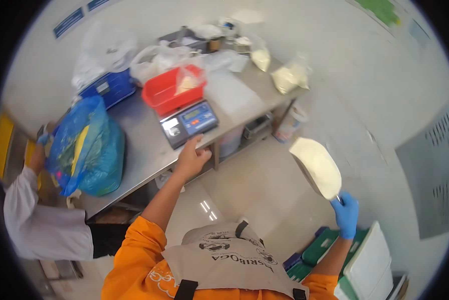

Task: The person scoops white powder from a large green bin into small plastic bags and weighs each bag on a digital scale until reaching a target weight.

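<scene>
My bare left hand (194, 156) is at the table's front edge by the scale (187, 123), index finger extended to its near side, other fingers loosely bent, holding nothing visible. A red tub (157, 97) sits on the scale's back part, with a clear bag of pale contents (187, 82) inside. My right hand (345, 215), in a blue glove, grips the handle of a metal scoop heaped with cream-white powder (317, 167), held out over the floor right of the table.
The steel table (144, 162) carries a blue bag (104, 160), a blue crate (102, 90) and several powder bags (289, 77). A co-worker in white sleeves (49, 225) stands at left. Green and white containers (364, 255) sit at lower right; a wall is at right.
</scene>
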